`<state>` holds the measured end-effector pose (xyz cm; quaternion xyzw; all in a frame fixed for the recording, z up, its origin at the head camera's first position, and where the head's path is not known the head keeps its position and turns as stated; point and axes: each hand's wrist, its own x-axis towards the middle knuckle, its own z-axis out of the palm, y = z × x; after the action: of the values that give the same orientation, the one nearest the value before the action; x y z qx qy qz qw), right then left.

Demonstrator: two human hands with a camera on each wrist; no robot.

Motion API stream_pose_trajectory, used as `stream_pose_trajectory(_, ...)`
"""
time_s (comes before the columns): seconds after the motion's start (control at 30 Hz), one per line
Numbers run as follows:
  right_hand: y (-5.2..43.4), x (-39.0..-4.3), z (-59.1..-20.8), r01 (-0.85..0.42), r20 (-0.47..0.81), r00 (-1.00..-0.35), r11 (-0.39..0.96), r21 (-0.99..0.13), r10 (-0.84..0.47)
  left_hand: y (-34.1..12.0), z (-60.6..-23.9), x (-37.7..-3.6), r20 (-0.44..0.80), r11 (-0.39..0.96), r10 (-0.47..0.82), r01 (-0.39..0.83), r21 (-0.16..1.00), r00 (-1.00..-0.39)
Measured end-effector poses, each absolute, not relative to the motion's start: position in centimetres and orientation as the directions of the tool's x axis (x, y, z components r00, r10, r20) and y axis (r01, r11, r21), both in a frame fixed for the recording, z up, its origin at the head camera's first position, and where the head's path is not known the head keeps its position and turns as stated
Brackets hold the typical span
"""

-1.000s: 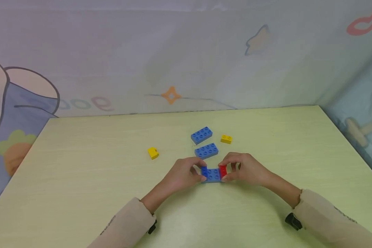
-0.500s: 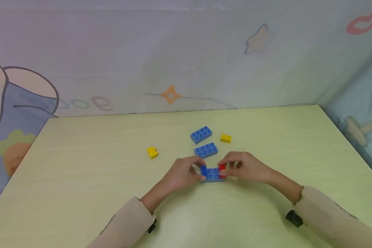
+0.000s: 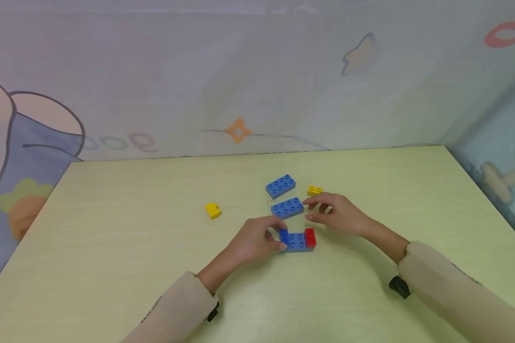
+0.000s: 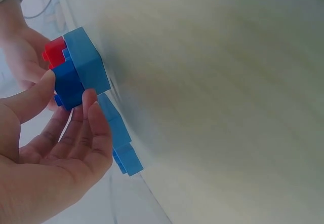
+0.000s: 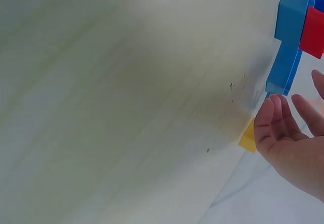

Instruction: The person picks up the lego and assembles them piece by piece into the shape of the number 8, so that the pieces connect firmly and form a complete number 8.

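Note:
A light blue plate [image 3: 297, 244] lies on the table with a dark blue brick [image 3: 284, 236] on its left end and a red brick [image 3: 310, 237] on its right end. My left hand [image 3: 271, 236] pinches the dark blue brick [image 4: 68, 84] between thumb and fingers. My right hand [image 3: 322, 209] hovers behind the red brick with relaxed fingers and holds nothing. It is between a small yellow brick [image 3: 314, 191] and a second blue plate [image 3: 287, 207]. The right wrist view shows the right hand's fingers [image 5: 276, 122] loose beside the yellow brick [image 5: 248, 138].
A third blue plate [image 3: 280, 186] lies further back. Another yellow brick [image 3: 213, 210] sits alone to the left. The pale green table [image 3: 111, 247] ends at a patterned cloth wall [image 3: 240, 85] behind and at the right.
My right hand has let go of the red brick and moved back and slightly right toward the yellow brick. The left hand has stayed on the dark blue brick.

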<state>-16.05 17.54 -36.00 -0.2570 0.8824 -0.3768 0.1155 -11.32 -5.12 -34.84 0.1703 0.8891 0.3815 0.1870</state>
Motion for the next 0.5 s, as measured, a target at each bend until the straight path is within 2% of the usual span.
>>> stream_pose_trajectory(0.23,16.9,-16.8,-36.1,-0.358,-0.025,-0.844,0.596,-0.718,-0.537,-5.2,-34.8,-11.2,-0.2,0.648,0.446,0.161,0.745,-0.873)
stream_pose_trajectory(0.5,16.1,-17.5,-36.2,-0.404,0.007,-0.829,0.591,-0.698,-0.559,-5.2,-34.6,-11.2,-0.184,0.646,0.452,0.179,0.742,-0.873)
